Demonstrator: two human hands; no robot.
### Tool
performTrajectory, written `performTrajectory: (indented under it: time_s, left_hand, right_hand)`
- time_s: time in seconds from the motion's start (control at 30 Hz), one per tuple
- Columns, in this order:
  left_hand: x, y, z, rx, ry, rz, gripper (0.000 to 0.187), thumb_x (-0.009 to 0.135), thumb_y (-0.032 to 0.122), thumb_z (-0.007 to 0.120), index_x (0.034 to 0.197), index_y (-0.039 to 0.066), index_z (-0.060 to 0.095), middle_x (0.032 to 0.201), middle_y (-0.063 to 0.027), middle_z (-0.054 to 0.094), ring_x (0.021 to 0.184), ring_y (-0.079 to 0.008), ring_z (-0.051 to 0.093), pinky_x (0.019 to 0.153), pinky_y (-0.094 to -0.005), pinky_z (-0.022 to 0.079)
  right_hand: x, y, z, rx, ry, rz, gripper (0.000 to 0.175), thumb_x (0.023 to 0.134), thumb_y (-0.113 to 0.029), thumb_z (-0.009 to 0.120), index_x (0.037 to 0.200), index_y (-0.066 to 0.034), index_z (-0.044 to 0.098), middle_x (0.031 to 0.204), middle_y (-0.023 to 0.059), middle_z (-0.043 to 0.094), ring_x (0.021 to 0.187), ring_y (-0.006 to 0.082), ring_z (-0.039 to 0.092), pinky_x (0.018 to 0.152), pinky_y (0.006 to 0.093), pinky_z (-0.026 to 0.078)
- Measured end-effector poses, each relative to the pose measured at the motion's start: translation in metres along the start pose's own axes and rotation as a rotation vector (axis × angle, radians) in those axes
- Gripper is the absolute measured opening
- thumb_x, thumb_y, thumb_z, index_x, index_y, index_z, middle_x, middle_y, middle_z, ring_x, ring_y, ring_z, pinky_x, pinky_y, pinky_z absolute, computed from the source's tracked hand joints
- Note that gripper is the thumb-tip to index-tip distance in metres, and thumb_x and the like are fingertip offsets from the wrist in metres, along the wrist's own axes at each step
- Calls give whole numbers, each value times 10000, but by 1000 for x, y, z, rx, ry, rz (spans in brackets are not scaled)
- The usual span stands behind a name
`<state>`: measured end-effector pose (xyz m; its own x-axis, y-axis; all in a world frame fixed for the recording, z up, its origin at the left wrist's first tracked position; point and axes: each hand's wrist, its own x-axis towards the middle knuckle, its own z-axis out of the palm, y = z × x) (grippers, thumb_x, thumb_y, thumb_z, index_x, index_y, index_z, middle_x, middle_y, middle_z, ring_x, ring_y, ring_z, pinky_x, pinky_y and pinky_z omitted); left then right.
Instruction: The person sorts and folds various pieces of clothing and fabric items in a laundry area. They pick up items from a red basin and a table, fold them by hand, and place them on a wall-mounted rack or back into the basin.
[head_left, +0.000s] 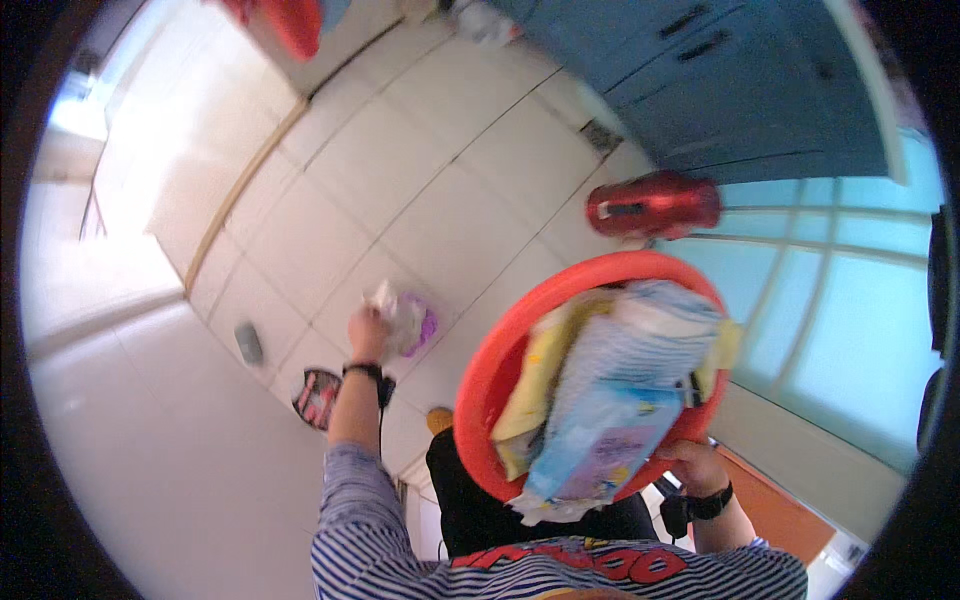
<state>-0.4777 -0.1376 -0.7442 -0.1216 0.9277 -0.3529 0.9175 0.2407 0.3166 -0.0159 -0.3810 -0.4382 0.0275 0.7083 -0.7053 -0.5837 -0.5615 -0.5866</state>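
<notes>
My right hand (694, 466) grips the lower right rim of a red plastic basin (480, 375), which is tilted close to my body. In the basin lie a light blue plastic package (607, 442), a striped white-and-blue cloth (600, 356) and yellow cloths (529, 390). My left hand (369, 330) is stretched out to the left and holds a crumpled clear plastic bag (405, 315) with a purple part, blurred by motion. Its fingertips are partly hidden by the blur.
A shiny red object (654, 206) stands on the tiled floor (450, 202) beyond the basin, by a dark blue cabinet (720, 90) and a glazed panel (832, 300). A grey object (248, 343) and a black-and-red item (316, 397) lie at the left. A red thing hangs at the top left.
</notes>
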Motion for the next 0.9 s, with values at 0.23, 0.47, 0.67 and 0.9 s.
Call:
performTrajectory:
  time_s: [0.23, 0.47, 0.67, 0.9]
  left_hand:
    - [-137, 221, -270, -309, 163, 208, 284, 599, 82, 670, 881, 68, 639, 766, -121, 640, 744, -308, 619, 687, -393, 494]
    - [-167, 466, -579, -264, 504, 970, 379, 612, 9, 639, 979, 100, 615, 888, -113, 602, 863, -325, 565, 774, -418, 465]
    - [-89, 661, -671, -126, 674, 1252, 505, 671, 4, 671, 1155, 79, 548, 1043, -180, 568, 1001, -383, 534, 844, -433, 454]
    - [-45, 695, -691, -228, 333, 1397, 464, 834, 94, 658, 1278, 92, 521, 1177, -163, 573, 1116, -347, 536, 926, -404, 448]
  right_hand:
    - [-106, -134, 58, 210, -90, -14, 654, 708, 124, 552, 1336, -19, 442, 1270, 143, 567, 1144, 295, 568, 986, 420, 466]
    - [-252, -190, 127, 418, -65, -237, 512, 742, 113, 516, 1242, 10, 486, 1140, 126, 605, 1020, 273, 610, 900, 390, 508]
    - [-235, -223, 145, 141, 120, -607, 405, 770, 93, 506, 1168, 17, 511, 1070, 115, 604, 974, 251, 607, 869, 371, 510]
    - [-201, -291, 200, 656, 191, -526, 361, 791, 67, 501, 1147, 13, 534, 1006, 124, 623, 921, 247, 613, 820, 361, 514]
